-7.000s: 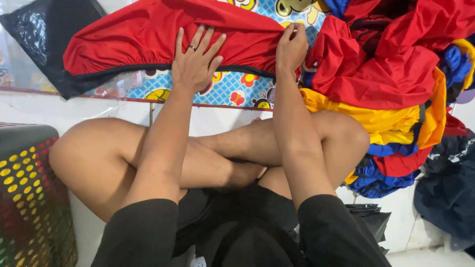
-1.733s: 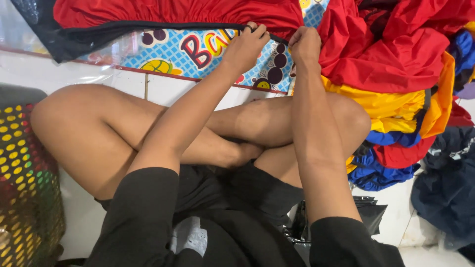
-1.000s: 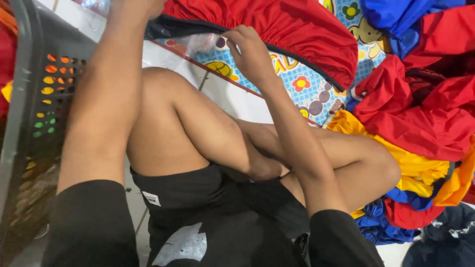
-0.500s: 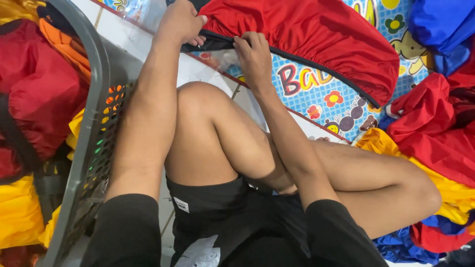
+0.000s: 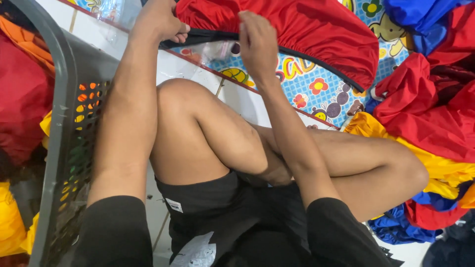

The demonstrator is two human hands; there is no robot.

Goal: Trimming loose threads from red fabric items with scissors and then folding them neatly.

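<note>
so the big thing here is the red garment point(image 5: 297, 34), spread on a bright cartoon-print mat point(image 5: 307, 84) on the floor right past the person's crossed legs. it looks like thin, slick, light fabric, totally floppy, so i'd guess it slides and bunches easily and won't hold a shape unless you pin it. its long axis runs roughly left to right across the view, tilting down toward the right, with the black-trimmed edge point(image 5: 316, 62) facing the person. that trim looks like the best place to take hold, since it's a firmer line than the loose middle. off to the right there's a heap of clothes point(image 5: 435, 113) in red, yellow and blue, and on the left a grey laundry basket point(image 5: 59, 128) with more red and yellow stuff inside. left hand point(image 5: 159, 21) has its grip closed on the black edge at the garment's left end. right hand point(image 5: 257, 42) is pinching down on the same edge a bit further along, fingers curled onto the fabric.
</note>
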